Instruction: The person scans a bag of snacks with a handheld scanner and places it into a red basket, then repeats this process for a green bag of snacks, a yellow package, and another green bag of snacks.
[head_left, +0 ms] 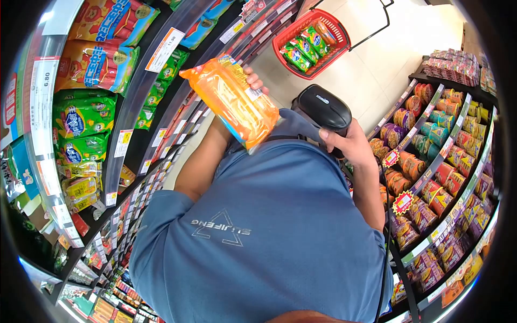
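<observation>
On the far left, a shelf point(134, 102) carries green snack packs point(81, 121) face-out behind price tags point(164, 49), probably so they can be read from the aisle. I note the left hand point(254, 79) next. Its fingers are wrapped round the top edge of an orange packet point(234, 102), which is raised at chest height and tilted, its lower end turned toward the scanner. I judge this angle brings a printed side to the scanner's window. The palm is hidden behind the packet and only the fingertips show.

Beyond, a red basket point(329, 60) sits on the floor point(377, 59), part-filled with green packs and within arm's reach. The right hand point(353, 145) holds a black scanner point(323, 107) just beside the packet. Its fingers are closed on the grip, but I cannot see the trigger. On the right are rows of cup noodles point(431, 177). The labels are too small to read and the fisheye bends the shelf ends.
</observation>
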`<action>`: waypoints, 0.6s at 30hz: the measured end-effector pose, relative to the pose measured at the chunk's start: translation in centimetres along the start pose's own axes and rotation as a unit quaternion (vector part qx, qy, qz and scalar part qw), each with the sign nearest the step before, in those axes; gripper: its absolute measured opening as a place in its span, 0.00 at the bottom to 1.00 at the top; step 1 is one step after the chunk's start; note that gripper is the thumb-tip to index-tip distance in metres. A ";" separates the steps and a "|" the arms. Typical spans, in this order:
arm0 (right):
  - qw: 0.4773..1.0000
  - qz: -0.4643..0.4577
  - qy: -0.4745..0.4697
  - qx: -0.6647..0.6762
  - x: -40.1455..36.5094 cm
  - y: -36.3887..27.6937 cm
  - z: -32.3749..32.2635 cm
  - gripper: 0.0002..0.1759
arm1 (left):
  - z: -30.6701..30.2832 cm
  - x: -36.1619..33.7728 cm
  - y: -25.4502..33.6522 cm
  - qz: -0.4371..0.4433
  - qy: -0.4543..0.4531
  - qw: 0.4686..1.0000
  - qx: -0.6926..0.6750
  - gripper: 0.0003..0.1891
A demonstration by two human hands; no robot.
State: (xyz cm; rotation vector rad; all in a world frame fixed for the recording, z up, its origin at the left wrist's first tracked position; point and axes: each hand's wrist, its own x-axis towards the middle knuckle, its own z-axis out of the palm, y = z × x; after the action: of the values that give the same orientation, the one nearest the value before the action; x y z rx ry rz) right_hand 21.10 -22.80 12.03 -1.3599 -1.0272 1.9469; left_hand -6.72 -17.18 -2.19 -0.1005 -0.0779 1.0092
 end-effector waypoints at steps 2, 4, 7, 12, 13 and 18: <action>1.000 0.005 0.004 -0.004 0.1 0.0 -0.1 0.15 | 0.3 -0.6 0.0 0.033 0.083 0.995 0.043 0.16; 1.000 0.001 0.001 -0.021 0.3 0.2 -0.5 0.15 | 0.5 -1.0 0.5 0.066 0.157 0.980 0.107 0.16; 1.000 0.005 0.011 -0.014 0.5 0.2 -0.5 0.14 | 1.3 -1.0 1.4 0.042 0.221 0.961 0.162 0.17; 1.000 0.000 0.011 -0.008 0.7 0.5 -0.8 0.13 | -1.9 -0.9 2.7 -0.023 0.104 0.980 0.166 0.31; 1.000 0.003 0.016 -0.006 0.7 0.7 -0.8 0.13 | -2.6 -1.4 2.6 -0.022 0.104 0.980 0.166 0.31; 0.999 0.007 0.033 -0.004 0.6 1.7 -1.0 0.13 | -1.9 -1.9 1.9 0.100 0.207 0.940 0.253 0.35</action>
State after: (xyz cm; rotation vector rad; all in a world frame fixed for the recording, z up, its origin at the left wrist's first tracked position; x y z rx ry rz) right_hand 21.87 -23.01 10.10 -1.4306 -0.9973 1.8960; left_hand -9.15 -17.90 -4.38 0.1549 0.5877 1.1640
